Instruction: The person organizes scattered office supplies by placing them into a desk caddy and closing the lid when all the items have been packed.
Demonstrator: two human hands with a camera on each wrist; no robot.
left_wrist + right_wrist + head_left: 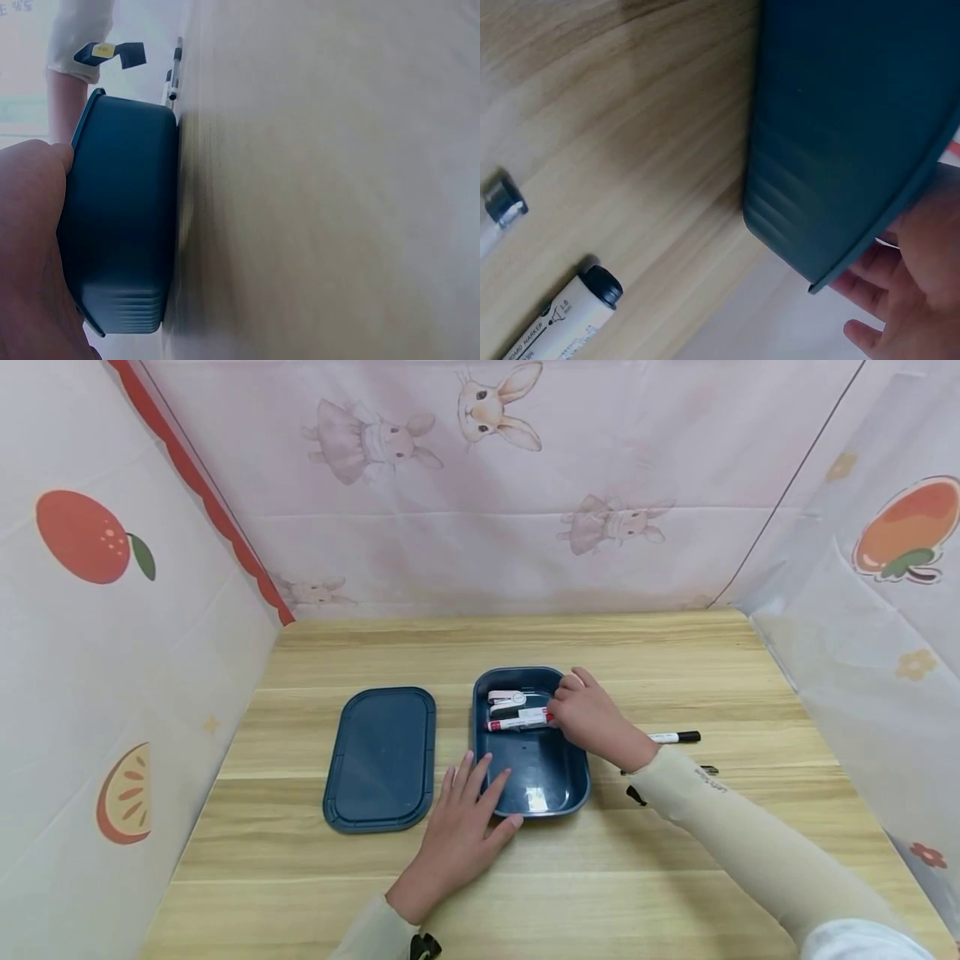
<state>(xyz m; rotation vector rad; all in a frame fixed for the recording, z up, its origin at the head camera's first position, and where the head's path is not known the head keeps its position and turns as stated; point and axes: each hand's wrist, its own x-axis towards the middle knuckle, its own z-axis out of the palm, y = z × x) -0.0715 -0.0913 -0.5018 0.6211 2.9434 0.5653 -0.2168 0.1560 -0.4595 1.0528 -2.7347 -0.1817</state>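
A dark blue plastic box (536,785) stands lidless on the table. My right hand (596,714) reaches over its right wall and pinches the right end of a white marker with red ends (517,720). Just behind that marker, a small white and pink stapler (506,698) lies at the far end of the box. My left hand (461,827) rests on the near left corner of the box, fingers spread over the rim. In the left wrist view, the left hand (30,240) lies along the rim. The right wrist view hides the marker behind the box wall (840,150).
The blue lid (381,760) lies flat left of the box. Right of it, partly behind my right forearm, are a white board marker with a black cap (682,737) and a slim pen (708,769). Printed cloth walls (450,560) border the table.
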